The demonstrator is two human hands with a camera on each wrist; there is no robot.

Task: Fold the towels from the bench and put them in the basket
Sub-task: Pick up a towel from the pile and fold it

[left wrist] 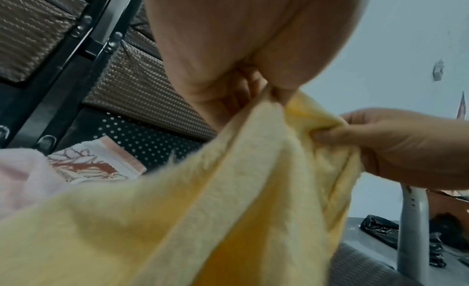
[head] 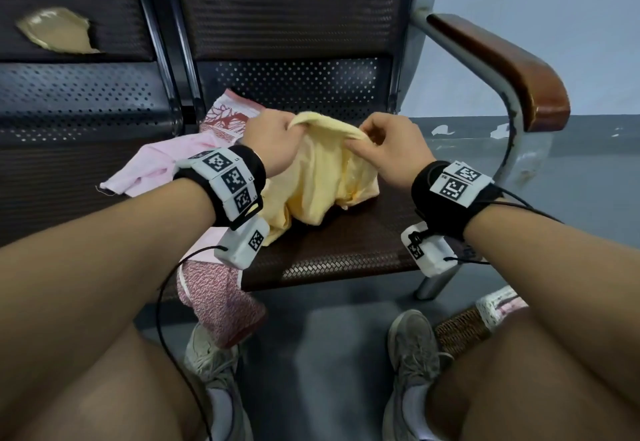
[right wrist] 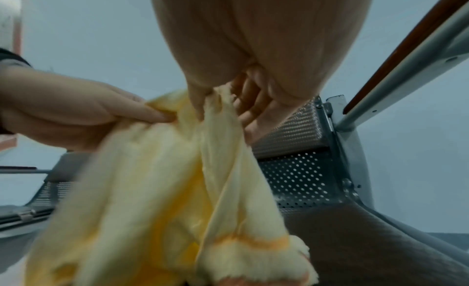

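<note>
A crumpled yellow towel [head: 322,177] hangs from both hands over the dark bench seat [head: 363,233], its lower part resting on the seat. My left hand [head: 273,136] pinches its upper edge at the left, and my right hand [head: 381,143] pinches the same edge a short way to the right. The left wrist view shows the yellow towel [left wrist: 203,200] bunched under my left hand [left wrist: 266,89] with my right hand [left wrist: 380,141] gripping a fold. In the right wrist view my right hand [right wrist: 215,101] pinches the towel [right wrist: 177,190].
A pale pink towel [head: 152,170] and a red-patterned white towel [head: 228,118] lie on the seat to the left. A pink speckled cloth [head: 221,302] hangs off the front edge. A woven basket [head: 460,330] stands on the floor by my right knee. A brown armrest [head: 502,66] bounds the right.
</note>
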